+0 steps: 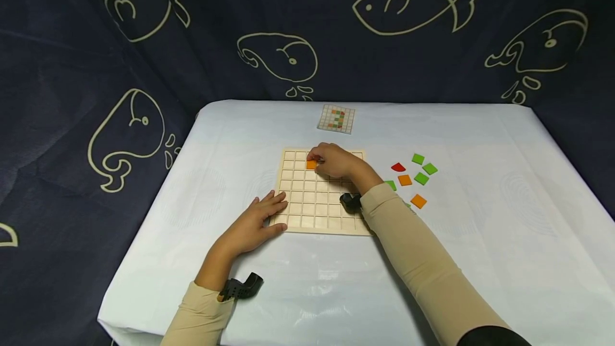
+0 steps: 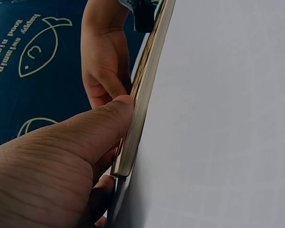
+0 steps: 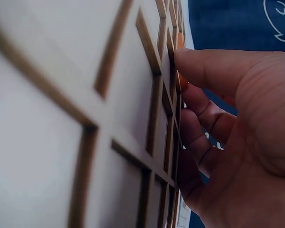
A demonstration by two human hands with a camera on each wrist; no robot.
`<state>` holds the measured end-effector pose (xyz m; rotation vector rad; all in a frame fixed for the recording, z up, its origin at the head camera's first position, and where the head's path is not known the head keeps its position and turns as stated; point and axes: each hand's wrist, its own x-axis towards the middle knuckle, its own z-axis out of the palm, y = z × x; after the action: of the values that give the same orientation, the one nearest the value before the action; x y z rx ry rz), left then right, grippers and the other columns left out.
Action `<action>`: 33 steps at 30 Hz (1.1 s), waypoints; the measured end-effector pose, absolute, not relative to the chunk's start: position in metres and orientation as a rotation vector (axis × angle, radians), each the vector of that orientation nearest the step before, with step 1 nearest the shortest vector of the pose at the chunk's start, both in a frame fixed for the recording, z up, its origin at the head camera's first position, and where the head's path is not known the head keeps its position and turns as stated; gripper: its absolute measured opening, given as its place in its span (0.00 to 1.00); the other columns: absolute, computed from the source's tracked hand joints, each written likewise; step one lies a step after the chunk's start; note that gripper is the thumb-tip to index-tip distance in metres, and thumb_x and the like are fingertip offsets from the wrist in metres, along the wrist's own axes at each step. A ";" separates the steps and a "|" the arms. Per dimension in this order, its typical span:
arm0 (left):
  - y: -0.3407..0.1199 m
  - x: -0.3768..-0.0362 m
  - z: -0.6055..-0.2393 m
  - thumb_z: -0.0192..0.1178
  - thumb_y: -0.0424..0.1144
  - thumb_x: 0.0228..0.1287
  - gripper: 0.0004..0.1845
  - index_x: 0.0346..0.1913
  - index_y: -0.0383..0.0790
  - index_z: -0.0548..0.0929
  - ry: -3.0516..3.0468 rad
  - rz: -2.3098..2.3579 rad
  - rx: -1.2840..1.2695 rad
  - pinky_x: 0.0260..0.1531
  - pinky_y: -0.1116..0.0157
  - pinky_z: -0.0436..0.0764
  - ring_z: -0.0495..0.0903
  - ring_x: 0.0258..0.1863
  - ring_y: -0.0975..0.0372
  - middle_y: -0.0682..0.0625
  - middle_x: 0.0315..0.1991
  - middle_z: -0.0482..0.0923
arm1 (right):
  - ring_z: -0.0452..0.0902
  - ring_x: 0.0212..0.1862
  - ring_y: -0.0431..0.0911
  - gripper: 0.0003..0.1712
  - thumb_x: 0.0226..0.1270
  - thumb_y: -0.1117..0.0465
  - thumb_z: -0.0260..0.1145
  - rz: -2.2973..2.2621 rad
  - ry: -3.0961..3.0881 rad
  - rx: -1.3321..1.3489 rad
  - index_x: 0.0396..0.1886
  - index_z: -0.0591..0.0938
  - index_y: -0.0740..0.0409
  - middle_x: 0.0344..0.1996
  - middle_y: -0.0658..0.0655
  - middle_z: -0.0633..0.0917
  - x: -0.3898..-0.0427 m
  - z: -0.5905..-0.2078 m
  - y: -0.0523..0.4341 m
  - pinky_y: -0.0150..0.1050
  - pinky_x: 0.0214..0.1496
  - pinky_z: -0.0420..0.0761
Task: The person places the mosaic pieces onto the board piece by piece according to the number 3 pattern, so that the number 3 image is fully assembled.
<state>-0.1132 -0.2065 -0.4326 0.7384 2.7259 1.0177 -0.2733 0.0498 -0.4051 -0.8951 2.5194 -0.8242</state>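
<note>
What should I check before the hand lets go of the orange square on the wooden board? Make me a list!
1. Orange tile over a cell in the board's second row from the far side: ok.
2. Tile lying flat inside the cell: cannot tell, the fingers of the right hand cover part of it.
3. Left hand steadying the wooden grid board at its near-left corner, thumb on the edge: ok.
4. Board flat on the white table cover: ok.
5. Pattern card in view beyond the board for checking the spot: ok, though its squares are too small to match.
6. Spare tiles waiting to the right of the board: ok.
</note>
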 end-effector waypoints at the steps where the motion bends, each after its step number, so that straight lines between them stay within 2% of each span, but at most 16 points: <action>1: -0.207 -0.113 -0.433 0.65 0.46 0.68 0.32 0.69 0.35 0.73 2.726 1.018 0.735 0.72 0.42 0.44 0.51 0.77 0.52 0.47 0.75 0.60 | 0.72 0.54 0.52 0.17 0.71 0.66 0.64 -0.820 2.523 -0.895 0.58 0.80 0.58 0.50 0.57 0.78 -0.273 -0.405 0.050 0.46 0.60 0.72; 14: -0.207 -0.113 -0.432 0.65 0.45 0.68 0.31 0.69 0.34 0.72 2.723 1.023 0.735 0.73 0.42 0.43 0.50 0.77 0.52 0.47 0.75 0.60 | 0.72 0.53 0.51 0.18 0.70 0.66 0.63 -0.798 2.529 -0.903 0.58 0.80 0.57 0.50 0.58 0.78 -0.276 -0.407 0.048 0.46 0.60 0.72; 25: -0.207 -0.113 -0.434 0.65 0.46 0.68 0.32 0.70 0.35 0.72 2.722 1.017 0.735 0.73 0.42 0.43 0.50 0.77 0.52 0.47 0.75 0.60 | 0.72 0.55 0.51 0.22 0.70 0.66 0.62 -0.821 2.514 -0.897 0.63 0.79 0.57 0.52 0.58 0.78 -0.277 -0.409 0.051 0.46 0.61 0.72; 33: -0.206 -0.113 -0.434 0.66 0.45 0.67 0.32 0.69 0.35 0.73 2.728 1.025 0.729 0.73 0.42 0.44 0.51 0.77 0.52 0.47 0.75 0.60 | 0.73 0.55 0.51 0.19 0.71 0.66 0.61 -0.838 2.513 -0.905 0.60 0.80 0.58 0.52 0.58 0.78 -0.277 -0.410 0.051 0.46 0.61 0.72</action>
<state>-0.1130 -0.2061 -0.4337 0.7286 2.7275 1.0249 -0.2768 0.0509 -0.4104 -0.9055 2.5130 -0.8381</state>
